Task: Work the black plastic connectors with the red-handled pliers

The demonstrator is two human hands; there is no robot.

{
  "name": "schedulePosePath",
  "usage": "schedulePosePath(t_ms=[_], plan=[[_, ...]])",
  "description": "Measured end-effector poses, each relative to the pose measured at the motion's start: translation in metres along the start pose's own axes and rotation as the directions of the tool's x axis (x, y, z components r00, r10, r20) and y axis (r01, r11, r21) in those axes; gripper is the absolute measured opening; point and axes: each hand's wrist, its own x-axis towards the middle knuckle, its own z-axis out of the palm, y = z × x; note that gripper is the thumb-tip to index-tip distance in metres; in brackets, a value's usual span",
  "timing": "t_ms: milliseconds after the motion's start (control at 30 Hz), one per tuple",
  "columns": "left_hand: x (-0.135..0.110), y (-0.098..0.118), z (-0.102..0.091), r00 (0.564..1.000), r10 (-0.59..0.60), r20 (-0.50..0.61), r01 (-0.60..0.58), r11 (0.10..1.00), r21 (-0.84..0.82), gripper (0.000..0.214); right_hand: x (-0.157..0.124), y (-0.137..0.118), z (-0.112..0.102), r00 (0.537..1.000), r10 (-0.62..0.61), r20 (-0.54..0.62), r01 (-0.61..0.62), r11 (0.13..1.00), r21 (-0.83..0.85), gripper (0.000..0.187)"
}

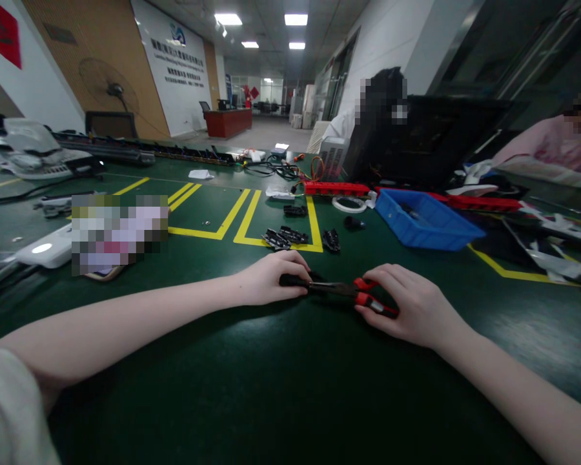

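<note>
- Pliers (353, 292) with red handles lie low over the green table (290, 387), at the middle of the view, nose pointing left.
- right hand (411, 307) is curled around the red handles, fingers folded over them and thumb on the near side.
- left hand (271, 278) is closed over a small black part (293, 280) and presses it against the table; the plier nose meets this part, though whether it grips it cannot be told.
- Just beyond the hands, several loose black pieces (285, 237) lie on and beside the yellow lines (244, 219) marked on the table.
- Further right stands a blue bin (426, 223), with a white tape ring (349, 205) and a red strip (336, 188) near it.
- At the left edge lies a white device (48, 250).
- Another person's pink sleeve (556, 145) shows at the far right, well apart from the hands.
</note>
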Motion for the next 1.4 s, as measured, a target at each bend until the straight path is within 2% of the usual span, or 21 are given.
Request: schedulePosePath(t_ms=[267,600,767,1033,1200,1400], plan=[[0.001,-0.004,0.001,1.0,0.023,0.011,-0.024,0.999,0.021,0.013,0.0,0.0,0.001,1.0,0.008,-0.016,-0.009,0.999,-0.043,0.033],[0.001,0.0,0.001,1.0,-0.001,0.014,0.001,0.999,0.044,0.012,0.0,-0.002,0.0,0.996,0.069,0.047,-0.07,0.998,0.01,0.032],[0.002,0.0,0.002,1.0,0.007,0.016,-0.007,0.999,0.048,0.009,0.001,-0.003,-0.003,0.991,0.092,0.095,-0.097,0.994,0.055,0.037],[0.0,-0.004,0.006,1.0,0.031,0.004,-0.031,0.99,0.14,0.013,0.005,-0.006,-0.006,0.959,0.188,0.212,-0.21,0.974,0.088,0.028],[0.0,0.0,0.005,0.998,-0.005,0.057,-0.006,0.982,0.191,0.011,0.008,-0.011,-0.013,0.922,0.25,0.295,-0.292,0.95,0.108,0.027],[0.001,0.005,0.002,0.993,-0.053,0.11,0.038,0.99,0.134,0.011,0.007,-0.012,-0.013,0.922,0.26,0.287,-0.308,0.942,0.136,0.029]])
